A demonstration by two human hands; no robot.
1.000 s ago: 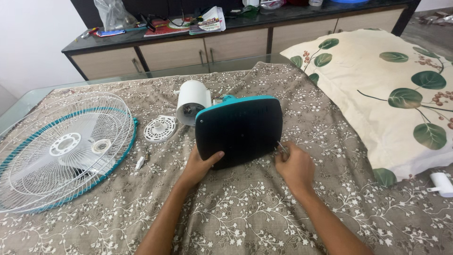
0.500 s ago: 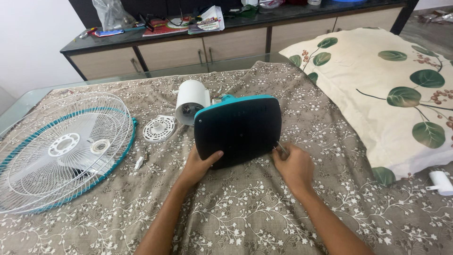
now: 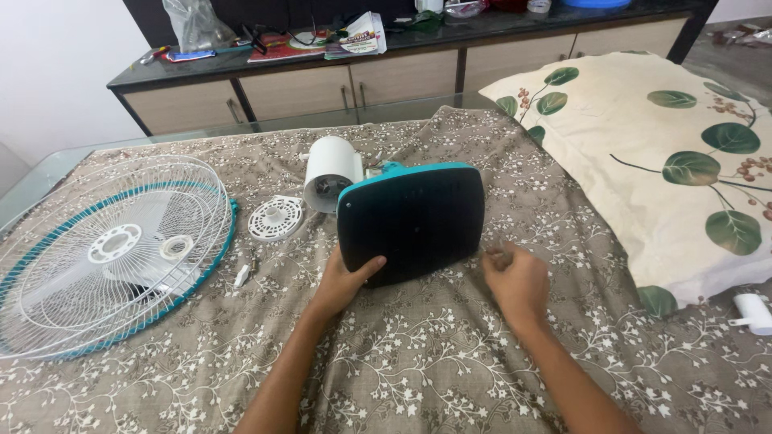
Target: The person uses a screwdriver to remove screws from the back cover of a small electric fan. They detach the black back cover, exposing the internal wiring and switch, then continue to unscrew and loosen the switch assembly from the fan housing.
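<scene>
- A clear plastic bag [image 3: 191,22] slumps at the left end of the dark sideboard top [image 3: 498,24].
- A folded, multicoloured printed leaflet [image 3: 359,36] lies near that top's middle.
- A red printed sheet [image 3: 277,47] lies flat between the two.

Fan base [image 3: 412,221] stands tilted on edge at centre of the cloth-covered tabletop [image 3: 418,362]. Left hand [image 3: 347,281] at its 7 o'clock corner, thumb on the face. Right hand [image 3: 516,281] at the base's 4 o'clock, just beside it, not touching. Motor housing [image 3: 331,172] at the base's 11 o'clock, touching behind it. Round vented cap [image 3: 275,219] at 9 o'clock of the base, near. Small plug-like part [image 3: 240,276] at 7 o'clock of the cap. Fan guard [image 3: 108,253] lies flat at far 9 o'clock. Pillow [image 3: 667,161] at 2 o'clock; small cylinder [image 3: 754,312] at its 5 o'clock. Sideboard [image 3: 386,64] at 12 o'clock, behind the tabletop.
</scene>
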